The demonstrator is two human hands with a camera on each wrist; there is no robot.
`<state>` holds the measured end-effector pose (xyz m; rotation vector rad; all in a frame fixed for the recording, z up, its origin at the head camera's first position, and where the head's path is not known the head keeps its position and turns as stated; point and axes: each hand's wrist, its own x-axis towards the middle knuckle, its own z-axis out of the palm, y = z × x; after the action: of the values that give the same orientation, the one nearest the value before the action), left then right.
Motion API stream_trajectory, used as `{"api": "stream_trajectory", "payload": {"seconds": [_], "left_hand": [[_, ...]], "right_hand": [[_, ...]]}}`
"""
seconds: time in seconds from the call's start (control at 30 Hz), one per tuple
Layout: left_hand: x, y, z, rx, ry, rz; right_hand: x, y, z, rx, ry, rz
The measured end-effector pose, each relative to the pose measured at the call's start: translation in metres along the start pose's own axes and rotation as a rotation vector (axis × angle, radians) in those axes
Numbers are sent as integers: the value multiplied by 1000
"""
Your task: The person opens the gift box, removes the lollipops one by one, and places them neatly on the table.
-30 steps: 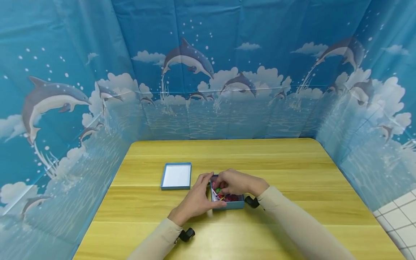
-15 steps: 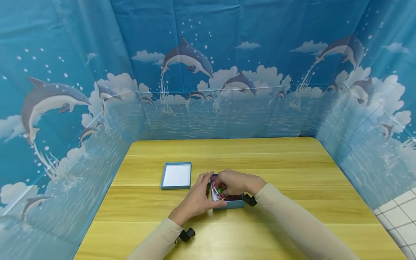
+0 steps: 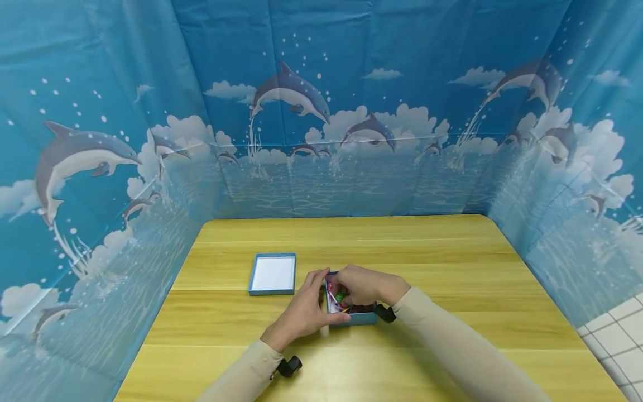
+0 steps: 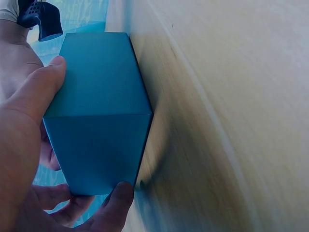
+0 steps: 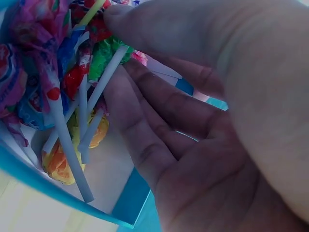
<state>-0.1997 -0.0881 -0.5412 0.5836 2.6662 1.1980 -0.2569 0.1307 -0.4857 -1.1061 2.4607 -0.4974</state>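
My left hand (image 3: pixel 301 311) grips the left end of a blue open-topped box (image 3: pixel 359 319), thumb on the near wall and fingers at the far corner. Inside lie several wrapped lollipops with white sticks. My right hand (image 3: pixel 369 283) reaches down into the box among them. In the right wrist view a green lollipop (image 5: pixel 100 59) lies between the thumb and fingers, its stick by the fingertips. The thumb tip is right at a red wrapper (image 5: pixel 96 29) beside a yellow stick. I cannot tell whether the fingers pinch any lollipop. An orange-yellow lollipop (image 5: pixel 62 163) lies lower in the box.
A shallow blue box lid (image 3: pixel 273 273) with a white inside lies left of the box on the wood-patterned table (image 3: pixel 427 346). A dolphin-print curtain (image 3: pixel 321 190) hangs behind and along both sides. Each wrist wears a small black camera (image 3: pixel 289 366).
The right hand has shifted slightly left inside the box, and a white stick now shows near the box's left side. The left hand keeps its hold on the box; the lid stays put.
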Motion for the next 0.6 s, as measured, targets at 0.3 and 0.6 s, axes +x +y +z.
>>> {"api": "stream_trajectory", "payload": {"seconds": [0.3,0.6], "left_hand": [[-2,-1,3,-7,1,-8],[0,-3,3,-9,9,13]], "right_hand": [[-4,2,1,18,42,-23],[-7,5,0,67,80,-29]]}}
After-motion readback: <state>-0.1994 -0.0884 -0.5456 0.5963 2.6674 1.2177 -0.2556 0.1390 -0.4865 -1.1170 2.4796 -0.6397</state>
